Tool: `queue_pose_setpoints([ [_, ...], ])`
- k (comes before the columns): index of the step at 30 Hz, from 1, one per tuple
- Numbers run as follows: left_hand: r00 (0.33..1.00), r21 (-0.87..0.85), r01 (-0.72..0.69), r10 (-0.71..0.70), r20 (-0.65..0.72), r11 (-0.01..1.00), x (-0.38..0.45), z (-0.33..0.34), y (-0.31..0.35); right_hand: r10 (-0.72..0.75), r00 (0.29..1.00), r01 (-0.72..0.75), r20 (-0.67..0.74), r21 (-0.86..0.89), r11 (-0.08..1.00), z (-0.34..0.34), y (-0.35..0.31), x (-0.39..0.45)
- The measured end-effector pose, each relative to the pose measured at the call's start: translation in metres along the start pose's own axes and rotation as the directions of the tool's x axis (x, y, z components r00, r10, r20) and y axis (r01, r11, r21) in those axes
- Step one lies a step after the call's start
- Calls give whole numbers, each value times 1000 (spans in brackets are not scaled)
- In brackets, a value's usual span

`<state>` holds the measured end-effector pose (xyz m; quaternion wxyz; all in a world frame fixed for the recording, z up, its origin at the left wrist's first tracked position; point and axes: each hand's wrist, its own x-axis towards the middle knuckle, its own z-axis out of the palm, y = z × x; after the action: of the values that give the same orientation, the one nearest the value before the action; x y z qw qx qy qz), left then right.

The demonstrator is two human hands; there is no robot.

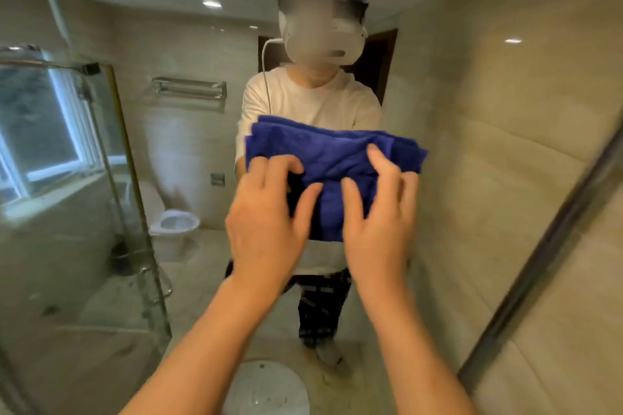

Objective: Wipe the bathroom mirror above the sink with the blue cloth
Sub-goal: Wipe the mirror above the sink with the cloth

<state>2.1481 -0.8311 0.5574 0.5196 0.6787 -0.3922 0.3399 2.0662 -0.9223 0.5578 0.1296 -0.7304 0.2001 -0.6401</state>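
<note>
Two hands are seen, the left hand and the right hand, both laid on one blue cloth. One mirror is counted, and in it (as reflections) one toilet, one towel rack and one window.

Mirror pane: open glass left, right and above centre.
Blue cloth and both hands cover mid-frame; bare mirror spreads elsewhere, bounded by metal frame edge at lower right; sink basin sits bottom centre.
</note>
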Motion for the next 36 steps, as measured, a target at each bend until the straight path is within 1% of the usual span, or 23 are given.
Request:
queue_pose_setpoints([
  [4, 978, -58, 189, -194, -82, 980, -18, 13, 11, -114, 977, 130, 181, -77, 989, -14, 11, 4],
  [6, 966, -96, 234, -242, -86, 968, -30, 30, 26, -148, 959, 175, 240, -95, 980, -32, 30, 12],
  [8, 974, -92, 214, -220, -59, 973, -38, 52, 48, -131, 964, 157, 232, -95, 983, -56, 55, 19],
  [12, 995, -42, 95, -95, -11, 995, -29, 96, 109, 4, 994, 6, 111, -88, 996, -104, 101, 42],
  [15, 1000, 4, 18, -18, 20, 1000, -7, 122, 156, 95, 995, -93, 20, -84, 992, -134, 120, 75],
  [18, 998, 34, -57, 56, 16, 998, 9, 136, 185, 137, 990, -138, -18, -40, 990, -152, 131, 95],
  [22, 996, 49, -88, 87, 32, 995, -3, 140, 180, 150, 987, -150, -49, -2, 989, -149, 140, 85],
  [25, 992, 60, -49, 41, 118, 997, -44, 145, 161, 252, 966, -249, -61, 58, 967, -142, 152, 45],
  [27, 985, 93, -43, 27, 170, 995, -76, 148, 146, 340, 940, -335, -25, 118, 935, -138, 159, 11],
  [28, 983, 105, -40, 20, 184, 994, -88, 150, 139, 360, 933, -356, -5, 135, 925, -136, 162, -3],
  [30, 981, 107, -2, -18, 194, 994, -100, 152, 134, 361, 933, -360, 19, 128, 924, -136, 163, -13],
  [33, 978, 49, 63, -72, 196, 997, -90, 148, 141, 353, 935, -355, 37, 128, 926, -141, 158, -1],
  [36, 992, -8, 51, -50, 112, 999, -52, 133, 149, 252, 967, -255, 44, 113, 960, -142, 137, 35],
])
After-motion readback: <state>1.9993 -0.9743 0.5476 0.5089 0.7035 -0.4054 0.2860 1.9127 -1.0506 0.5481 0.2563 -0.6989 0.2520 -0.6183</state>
